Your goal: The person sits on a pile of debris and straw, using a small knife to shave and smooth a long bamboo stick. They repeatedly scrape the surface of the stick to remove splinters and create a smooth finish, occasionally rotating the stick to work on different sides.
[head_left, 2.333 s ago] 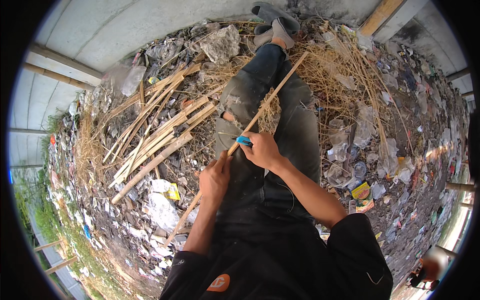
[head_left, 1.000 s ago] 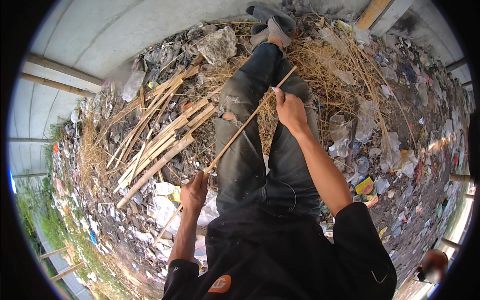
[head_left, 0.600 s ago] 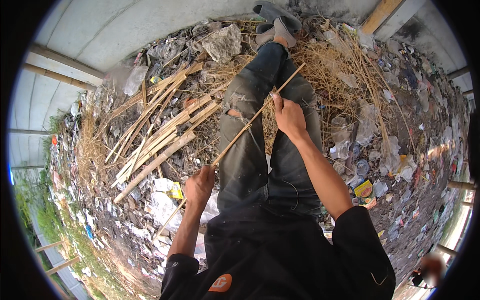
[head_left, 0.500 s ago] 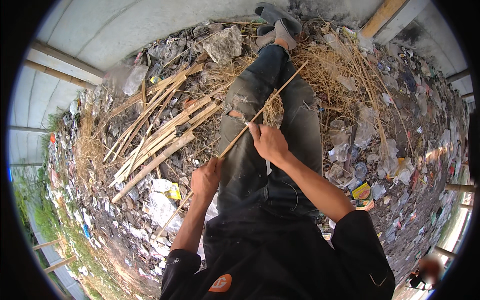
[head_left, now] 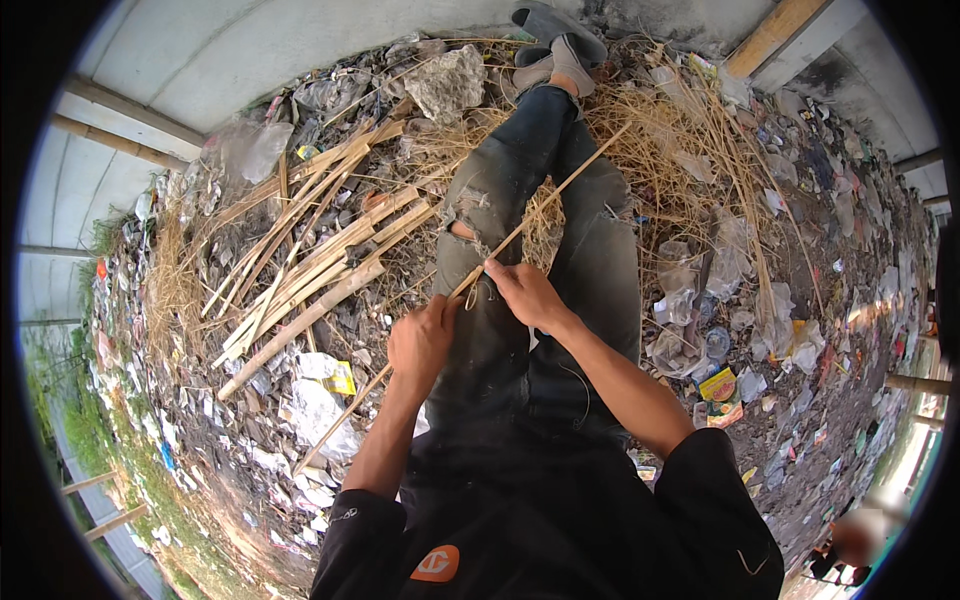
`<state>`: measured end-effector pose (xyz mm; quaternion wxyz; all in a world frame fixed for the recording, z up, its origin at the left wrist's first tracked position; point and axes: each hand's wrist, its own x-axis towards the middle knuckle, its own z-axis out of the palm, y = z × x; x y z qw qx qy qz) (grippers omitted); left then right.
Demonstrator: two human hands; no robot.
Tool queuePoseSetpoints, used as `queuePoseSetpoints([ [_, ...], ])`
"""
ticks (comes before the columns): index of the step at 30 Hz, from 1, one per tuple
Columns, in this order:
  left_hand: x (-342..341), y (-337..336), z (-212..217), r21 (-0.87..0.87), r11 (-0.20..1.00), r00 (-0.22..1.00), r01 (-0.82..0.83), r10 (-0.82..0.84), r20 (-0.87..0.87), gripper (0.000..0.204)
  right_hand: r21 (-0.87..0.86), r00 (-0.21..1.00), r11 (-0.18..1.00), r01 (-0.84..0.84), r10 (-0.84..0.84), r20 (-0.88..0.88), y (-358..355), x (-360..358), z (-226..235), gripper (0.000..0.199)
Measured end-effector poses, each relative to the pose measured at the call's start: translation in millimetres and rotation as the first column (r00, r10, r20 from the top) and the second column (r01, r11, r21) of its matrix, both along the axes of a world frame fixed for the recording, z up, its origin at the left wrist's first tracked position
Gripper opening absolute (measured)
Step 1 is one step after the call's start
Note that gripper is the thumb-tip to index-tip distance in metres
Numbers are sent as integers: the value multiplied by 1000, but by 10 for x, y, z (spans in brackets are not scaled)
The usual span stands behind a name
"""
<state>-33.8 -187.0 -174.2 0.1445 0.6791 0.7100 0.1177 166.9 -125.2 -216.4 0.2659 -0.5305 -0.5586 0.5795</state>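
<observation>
hands: 2, close together over lap | left point(head_left: 420, 340) closed | right point(head_left: 525, 293) apparently pinching

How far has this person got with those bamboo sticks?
Looks partway. Done, probably: a pile of split bamboo strips lies on the littered ground to the person's left. In hand: one long thin bamboo strip runs across the lap, gripped by the left hand and the right hand close together; whether a tool is in use, I cannot tell. Left: dry stalks heaped to the right seem untouched.
</observation>
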Motion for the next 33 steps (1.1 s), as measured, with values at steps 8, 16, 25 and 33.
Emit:
queuePoseSetpoints([
  [8,40,43,83,56,998,999,6,-5,-32,33,-226,983,967,114,-143,-117,173,233,188,67],
  [16,42,-5,-58,47,999,990,23,-16,-143,32,354,979,934,53,-119,168,115,-167,196,37],
  [25,-181,108,-71,-70,983,956,168,-145,256,36,498,943,842,-208,308,-127,-322,-164,452,19],
  [33,-920,-537,22,-311,940,967,138,-61,246,37,530,693,647,548,-706,146,421,1296,384,46],
])
